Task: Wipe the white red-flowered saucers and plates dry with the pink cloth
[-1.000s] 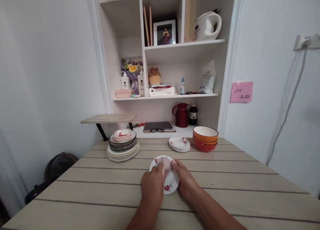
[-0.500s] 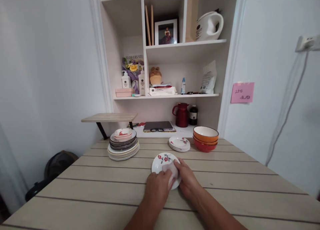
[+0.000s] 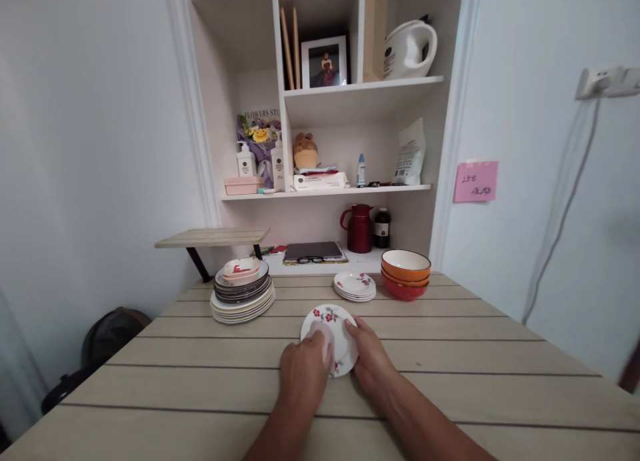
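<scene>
In front of me a small white plate [image 3: 345,344] with red flowers and grey leaves is tilted a little over the table. My right hand [image 3: 371,355] grips its right rim, thumb on top and fingers underneath. Pressed to the left part of the plate's face is a thin pale cloth [image 3: 325,331], bunched under the fingers of my left hand [image 3: 304,369], which are closed on it. Beyond the plate lies a short stack of similar flowered plates [image 3: 355,283].
On the left of the wooden table [image 3: 210,381] stands a tall plate stack [image 3: 243,306] topped by a small dish [image 3: 241,270], near a raised wooden shelf [image 3: 210,237]. Nested orange and red bowls [image 3: 406,267] sit at the right. Behind are a laptop [image 3: 313,251] and red jug [image 3: 359,229].
My left hand has slid the cloth from the plate's right side to its left, uncovering the right part. My right hand keeps its grip on the rim. The view has shifted slightly.
</scene>
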Available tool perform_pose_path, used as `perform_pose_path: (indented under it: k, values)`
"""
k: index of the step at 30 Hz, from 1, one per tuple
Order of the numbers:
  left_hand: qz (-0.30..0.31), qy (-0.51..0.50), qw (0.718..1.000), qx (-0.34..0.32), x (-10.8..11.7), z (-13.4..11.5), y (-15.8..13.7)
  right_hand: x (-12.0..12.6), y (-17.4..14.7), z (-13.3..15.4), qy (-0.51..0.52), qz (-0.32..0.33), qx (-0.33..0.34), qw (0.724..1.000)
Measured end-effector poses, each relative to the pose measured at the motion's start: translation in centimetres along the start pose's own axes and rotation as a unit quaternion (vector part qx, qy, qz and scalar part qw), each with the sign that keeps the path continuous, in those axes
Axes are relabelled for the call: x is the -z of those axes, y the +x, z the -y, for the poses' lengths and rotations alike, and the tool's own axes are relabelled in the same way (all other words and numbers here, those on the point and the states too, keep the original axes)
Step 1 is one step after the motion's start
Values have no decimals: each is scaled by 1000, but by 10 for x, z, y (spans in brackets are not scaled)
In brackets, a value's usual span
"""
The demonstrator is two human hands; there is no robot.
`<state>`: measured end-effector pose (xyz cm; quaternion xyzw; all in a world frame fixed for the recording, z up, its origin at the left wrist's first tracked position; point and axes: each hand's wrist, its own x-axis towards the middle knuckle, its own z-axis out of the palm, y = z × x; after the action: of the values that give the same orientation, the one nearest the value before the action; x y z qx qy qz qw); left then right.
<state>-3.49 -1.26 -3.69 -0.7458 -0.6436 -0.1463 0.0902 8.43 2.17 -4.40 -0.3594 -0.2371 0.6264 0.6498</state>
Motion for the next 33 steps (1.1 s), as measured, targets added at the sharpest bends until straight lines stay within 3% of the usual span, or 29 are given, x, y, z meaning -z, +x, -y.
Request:
perform_pose_path:
  k: [3,7,10,17,22,27,33]
  values:
    - [-28,-19,997,-69,-3,-7,-5,0,1,2,14,-1,6,1000]
    - [-54,-40,990,-122,-8,-11,-6,0,-2,2,10,44,3,999]
    - [-62,-42,992,-97,-11,-7,-1,-1,-5,1,8,68,6,998]
    - [-87,-16,995,41,-16,4,6,3,-1,-4,-20,73,2,997]
    - [-86,-36,995,21,-10,5,4,5,3,-6,-7,63,2,998]
    - [-2,-60,998,11,-2,6,4,3,3,-5,7,46,-9,999]
    - [18,-120,983,-140,2,1,-4,6,6,-5,9,51,1,999]
